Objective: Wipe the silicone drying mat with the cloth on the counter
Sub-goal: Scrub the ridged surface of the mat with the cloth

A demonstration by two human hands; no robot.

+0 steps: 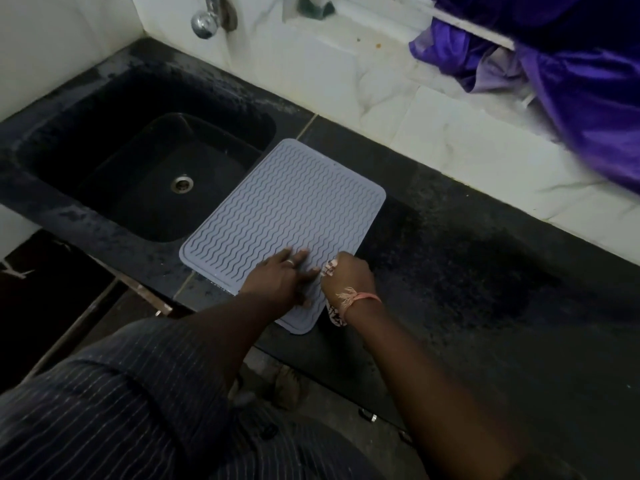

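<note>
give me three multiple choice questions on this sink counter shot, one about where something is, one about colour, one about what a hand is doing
1. Where does the silicone drying mat lie?
A. inside the sink
B. on the counter, right of the sink
C. on the floor

2. What colour is the mat?
A. grey
B. red
C. green

3. What is the right hand doing?
A. resting flat and empty
B. turning the tap
C. closed around a patterned cloth

Answers:
1 B, the mat sits on the dark counter beside the sink, one edge near the basin rim.
2 A, its wavy ribbed surface is light grey.
3 C, the cloth shows above and below the closed fingers, while the left hand presses flat on the mat.
</note>
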